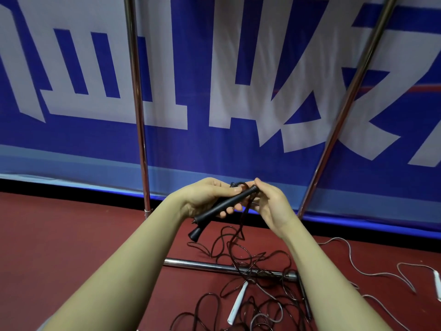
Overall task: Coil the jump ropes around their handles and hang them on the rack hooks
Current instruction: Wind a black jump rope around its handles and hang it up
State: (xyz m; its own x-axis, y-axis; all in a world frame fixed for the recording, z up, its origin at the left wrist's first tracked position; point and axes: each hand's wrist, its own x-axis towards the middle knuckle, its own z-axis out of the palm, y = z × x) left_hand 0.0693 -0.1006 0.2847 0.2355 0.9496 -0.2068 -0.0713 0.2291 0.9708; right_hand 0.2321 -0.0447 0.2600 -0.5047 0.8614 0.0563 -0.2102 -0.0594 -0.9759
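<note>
Left hand [210, 199] grips both black handles [226, 203]; right hand [267, 201] pinches the cord [241, 225] — thin, floppy, probably tangle-prone, so guide it close to the handles.

Black handles [224, 206], blue-and-white banner [214, 80]

Two black handles [223, 206] are held together in two hands, left hand [210, 199] and right hand [269, 204]. Three white handles lie on the floor [83, 230]: one [241, 296], another [232, 315], a third [438, 284]. Two upright rack poles [138, 103] and one floor bar [214, 266].
</note>
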